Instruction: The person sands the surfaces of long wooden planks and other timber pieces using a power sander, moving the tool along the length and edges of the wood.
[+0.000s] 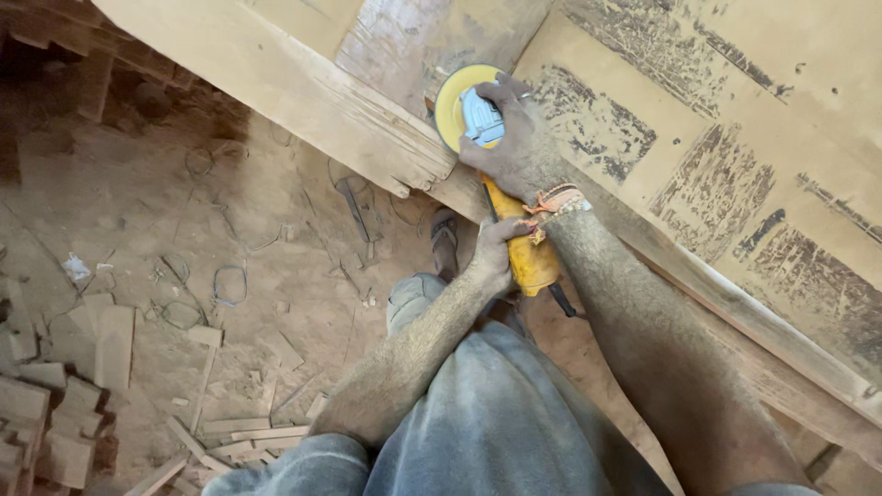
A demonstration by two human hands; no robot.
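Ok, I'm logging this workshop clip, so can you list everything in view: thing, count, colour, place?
angle grinder: one, yellow body with grey head, at the edge of the wooden panel, centre
sanding disc: one, yellow, on the grinder head, against the wood
wooden panel: one, pale tan with dark worn patches, upper right
wooden beam: one, pale, running diagonally from upper left
wood offcuts: many, reddish and pale, on the floor, lower left
wire loops: a few, dark, on the dusty floor
sandal: one, dark, on the floor below the beam
wristband: one, orange, on the right wrist
left hand: dusty, gripping the grinder body
right hand: dusty, on the grinder head
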